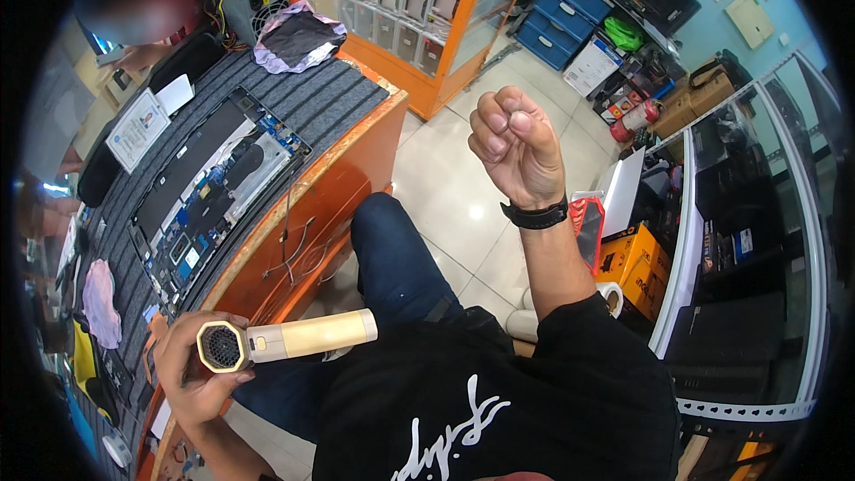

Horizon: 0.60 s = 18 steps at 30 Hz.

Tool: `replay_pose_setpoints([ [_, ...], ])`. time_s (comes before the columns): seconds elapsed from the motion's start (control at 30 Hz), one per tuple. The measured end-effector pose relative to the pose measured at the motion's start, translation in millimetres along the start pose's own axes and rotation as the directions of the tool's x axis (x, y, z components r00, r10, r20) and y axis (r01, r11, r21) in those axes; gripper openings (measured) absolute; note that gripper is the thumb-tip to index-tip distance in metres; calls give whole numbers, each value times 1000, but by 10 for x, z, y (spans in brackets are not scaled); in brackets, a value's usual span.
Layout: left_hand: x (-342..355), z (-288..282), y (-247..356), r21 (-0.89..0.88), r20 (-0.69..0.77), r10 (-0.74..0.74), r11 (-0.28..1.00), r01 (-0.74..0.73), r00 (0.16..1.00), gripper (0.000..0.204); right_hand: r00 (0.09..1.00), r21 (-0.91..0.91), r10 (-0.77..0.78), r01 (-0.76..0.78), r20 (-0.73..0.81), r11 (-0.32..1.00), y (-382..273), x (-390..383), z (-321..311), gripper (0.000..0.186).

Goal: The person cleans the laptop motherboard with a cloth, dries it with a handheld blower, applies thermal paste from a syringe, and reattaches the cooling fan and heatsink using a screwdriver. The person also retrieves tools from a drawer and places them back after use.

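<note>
The left hand grips a cream-coloured blower by its head, at the near end of the counter, handle pointing away from it over the person's lap. The right hand is raised off the counter's far side, fingers curled shut on nothing visible, a black band at the wrist. On the counter's grey mat lies an opened laptop; beyond it, a cloth.

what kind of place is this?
Most likely a computer repair shop: an opened laptop with its board exposed lies on the ribbed mat, an orange display case holds boxed parts, and the left hand holds a small handheld blower.
</note>
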<state>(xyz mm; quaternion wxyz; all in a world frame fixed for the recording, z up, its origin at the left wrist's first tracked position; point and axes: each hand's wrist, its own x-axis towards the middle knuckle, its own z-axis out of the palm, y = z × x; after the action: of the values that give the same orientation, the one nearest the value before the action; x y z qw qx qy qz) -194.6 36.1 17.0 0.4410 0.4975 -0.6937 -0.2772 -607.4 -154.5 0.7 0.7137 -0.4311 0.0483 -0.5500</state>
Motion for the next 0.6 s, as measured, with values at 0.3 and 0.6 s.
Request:
replay_pose_setpoints([
  [0.3, -4, 23, -10, -42, -19, -21, 999, 20, 1000, 63, 999, 20, -38, 38, 8, 999, -8, -13, -55, 15],
  [0.6, 29, 53, -3, -59, -24, -43, 997, 42, 999, 59, 886, -959, -428, -59, -178, 277, -133, 576, -1130, 24],
])
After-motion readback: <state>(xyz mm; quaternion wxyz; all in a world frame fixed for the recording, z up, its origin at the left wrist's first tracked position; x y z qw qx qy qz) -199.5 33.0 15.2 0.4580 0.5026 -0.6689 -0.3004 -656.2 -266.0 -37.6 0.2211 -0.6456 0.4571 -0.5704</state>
